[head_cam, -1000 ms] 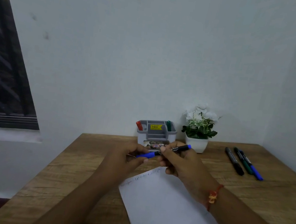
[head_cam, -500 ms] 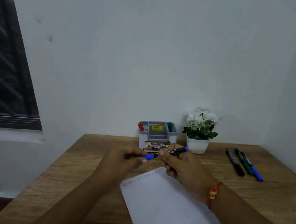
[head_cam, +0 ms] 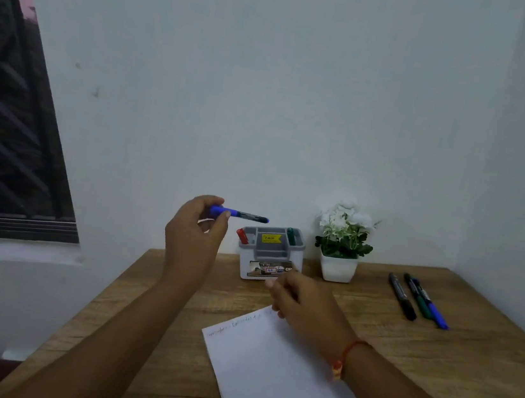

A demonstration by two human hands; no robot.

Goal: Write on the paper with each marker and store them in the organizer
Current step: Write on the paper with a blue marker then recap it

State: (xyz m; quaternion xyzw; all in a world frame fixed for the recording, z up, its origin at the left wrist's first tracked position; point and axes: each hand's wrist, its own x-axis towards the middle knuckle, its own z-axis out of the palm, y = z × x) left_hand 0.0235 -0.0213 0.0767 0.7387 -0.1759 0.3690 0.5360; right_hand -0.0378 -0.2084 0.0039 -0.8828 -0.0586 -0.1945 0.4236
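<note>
My left hand [head_cam: 196,227] is raised above the desk and holds a capped blue marker [head_cam: 241,214] level, its dark end pointing right, just up and left of the grey organizer [head_cam: 270,252]. A red marker [head_cam: 243,235] and a green marker [head_cam: 290,236] stand in the organizer's outer slots. My right hand [head_cam: 303,299] rests low over the top edge of the white paper [head_cam: 277,378], fingers loosely curled with nothing in them. A line of faint writing runs along the paper's top edge.
Three markers [head_cam: 416,297], black, green and blue, lie side by side on the wooden desk [head_cam: 453,364] at the right. A white pot of white flowers [head_cam: 342,242] stands right of the organizer. Walls close the back and right; a window is at left.
Both hands held the blue marker together in front of the organizer. My right hand has let go and dropped toward the paper, while my left hand lifted the marker up and left.
</note>
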